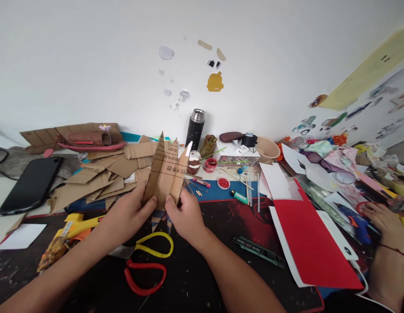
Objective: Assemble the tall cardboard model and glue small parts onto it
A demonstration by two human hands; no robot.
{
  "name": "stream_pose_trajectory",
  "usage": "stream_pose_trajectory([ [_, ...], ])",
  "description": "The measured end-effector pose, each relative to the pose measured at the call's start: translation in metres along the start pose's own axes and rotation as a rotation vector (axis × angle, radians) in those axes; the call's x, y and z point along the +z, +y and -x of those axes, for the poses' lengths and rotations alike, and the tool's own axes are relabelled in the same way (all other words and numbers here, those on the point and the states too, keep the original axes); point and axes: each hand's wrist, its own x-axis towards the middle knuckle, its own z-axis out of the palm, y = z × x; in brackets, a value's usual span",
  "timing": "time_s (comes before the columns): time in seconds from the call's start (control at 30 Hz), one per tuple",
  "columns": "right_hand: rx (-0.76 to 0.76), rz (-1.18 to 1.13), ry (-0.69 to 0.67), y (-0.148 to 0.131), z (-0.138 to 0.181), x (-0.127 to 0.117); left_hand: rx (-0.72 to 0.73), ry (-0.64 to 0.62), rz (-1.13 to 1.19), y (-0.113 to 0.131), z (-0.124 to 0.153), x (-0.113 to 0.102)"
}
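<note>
A folded piece of brown cardboard with pointed ends and printed lettering stands up between my two hands. My left hand grips its left side, thumb on the near face. On its lower right side my right hand is closed too, the thumb pressed to the front. Below the hands lie scissors with one yellow and one red handle loop; my left forearm covers part of them. A yellow glue gun rests left of that forearm. To the right is a dark green utility knife.
Cardboard scraps are heaped at the back left beside a red model boat and a black phone. A black thermos stands behind paint jars. Red paper lies right, near another person's hand and a blue glue gun.
</note>
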Motion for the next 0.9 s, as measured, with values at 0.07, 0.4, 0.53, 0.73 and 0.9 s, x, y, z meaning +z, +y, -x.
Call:
stream_pose_trajectory([
  [0.07,0.021,-0.063,0.012,-0.003,-0.002,-0.004,-0.029,-0.087,0.115,0.0,0.0,-0.004],
  [0.4,0.033,-0.084,0.019,-0.006,-0.003,-0.007,-0.096,-0.205,0.284,0.006,0.0,-0.012],
  [0.53,-0.003,-0.065,0.036,-0.003,-0.002,-0.004,-0.084,-0.194,0.246,0.004,0.001,-0.007],
  [0.73,-0.038,-0.019,0.059,0.002,-0.002,-0.002,-0.096,-0.149,0.3,0.012,0.002,-0.003],
  [0.9,-0.01,-0.041,0.061,-0.002,-0.003,-0.007,-0.06,-0.171,0.297,0.017,-0.001,-0.007],
])
